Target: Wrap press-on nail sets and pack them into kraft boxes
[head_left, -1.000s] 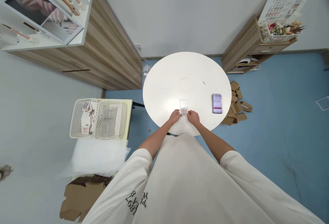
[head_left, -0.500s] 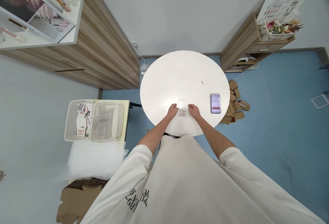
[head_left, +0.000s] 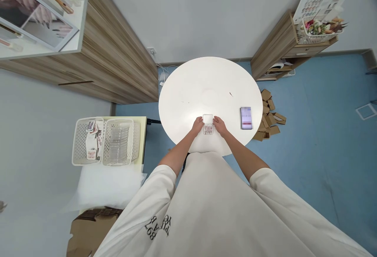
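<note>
A small clear plastic case (head_left: 207, 129) lies with its lid up near the front edge of the round white table (head_left: 188, 80). Rows of small pinkish-brown pieces, which look like press-on nails, fill its near half. My left hand (head_left: 198, 126) is closed at the left side of the case, fingertips on its edge by the lid (head_left: 207, 118). From the other side, my right hand (head_left: 219, 125) has its fingers bent against the right edge of the lid. The exact finger contact is too small to make out fully.
A phone (head_left: 246, 118) lies at the table's right. Small cardboard boxes (head_left: 268, 121) are piled on the floor beside it. Left of me, a side table carries white baskets (head_left: 118, 141) with clear cases and cards. Wood-grain cabinets (head_left: 126, 48) stand at the back left and back right (head_left: 278, 46).
My right hand has come in slightly to the left, up against the edge of the lid. My left hand stays at the case's left side. The view has shifted a little.
</note>
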Available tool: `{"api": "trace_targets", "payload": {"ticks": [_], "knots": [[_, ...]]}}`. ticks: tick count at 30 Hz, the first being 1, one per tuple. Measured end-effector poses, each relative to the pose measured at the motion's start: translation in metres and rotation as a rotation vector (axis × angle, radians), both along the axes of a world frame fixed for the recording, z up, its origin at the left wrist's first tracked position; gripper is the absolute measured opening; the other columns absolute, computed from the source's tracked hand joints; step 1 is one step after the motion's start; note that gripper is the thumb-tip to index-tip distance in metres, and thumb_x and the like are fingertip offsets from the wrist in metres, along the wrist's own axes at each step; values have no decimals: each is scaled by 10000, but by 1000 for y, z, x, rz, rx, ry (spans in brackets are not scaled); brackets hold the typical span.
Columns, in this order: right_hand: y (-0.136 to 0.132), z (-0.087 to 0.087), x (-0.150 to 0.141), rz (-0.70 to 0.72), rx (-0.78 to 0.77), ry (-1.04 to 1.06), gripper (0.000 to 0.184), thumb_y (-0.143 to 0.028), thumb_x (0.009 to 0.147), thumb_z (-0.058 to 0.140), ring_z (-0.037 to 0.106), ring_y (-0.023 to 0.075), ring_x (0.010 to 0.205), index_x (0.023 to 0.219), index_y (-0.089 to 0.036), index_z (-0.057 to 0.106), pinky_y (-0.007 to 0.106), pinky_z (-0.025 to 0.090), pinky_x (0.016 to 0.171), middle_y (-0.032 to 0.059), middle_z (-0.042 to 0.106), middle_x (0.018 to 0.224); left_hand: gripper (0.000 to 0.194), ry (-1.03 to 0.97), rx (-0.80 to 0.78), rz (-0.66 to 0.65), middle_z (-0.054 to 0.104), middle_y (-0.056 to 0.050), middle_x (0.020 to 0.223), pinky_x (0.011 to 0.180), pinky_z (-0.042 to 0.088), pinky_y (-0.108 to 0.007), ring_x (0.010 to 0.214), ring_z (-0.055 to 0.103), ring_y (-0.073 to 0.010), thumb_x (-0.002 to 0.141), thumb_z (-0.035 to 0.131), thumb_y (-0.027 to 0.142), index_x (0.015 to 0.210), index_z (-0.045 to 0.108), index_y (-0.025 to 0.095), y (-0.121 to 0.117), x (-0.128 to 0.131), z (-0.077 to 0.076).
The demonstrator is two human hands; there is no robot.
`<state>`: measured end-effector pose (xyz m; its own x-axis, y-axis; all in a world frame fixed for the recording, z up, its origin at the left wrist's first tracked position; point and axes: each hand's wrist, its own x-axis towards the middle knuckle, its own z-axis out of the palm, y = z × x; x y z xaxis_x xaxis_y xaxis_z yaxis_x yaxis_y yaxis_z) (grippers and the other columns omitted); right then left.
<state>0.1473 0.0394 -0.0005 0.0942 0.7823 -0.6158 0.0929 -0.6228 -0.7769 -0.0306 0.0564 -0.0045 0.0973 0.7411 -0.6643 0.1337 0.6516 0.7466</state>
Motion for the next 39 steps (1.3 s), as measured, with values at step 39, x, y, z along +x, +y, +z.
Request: {"api": "trace_targets", "payload": {"ticks": [39], "knots": [[-95, 13, -6, 962, 154, -765, 738, -201, 899, 452, 299, 353, 1440, 1608, -205, 247, 485, 328, 1119, 120, 270, 1640, 646, 404, 419, -789, 263, -69, 1656, 1208, 235, -512, 1471, 321, -329, 756, 552, 108, 1391, 509, 218, -108, -31, 17]]}}
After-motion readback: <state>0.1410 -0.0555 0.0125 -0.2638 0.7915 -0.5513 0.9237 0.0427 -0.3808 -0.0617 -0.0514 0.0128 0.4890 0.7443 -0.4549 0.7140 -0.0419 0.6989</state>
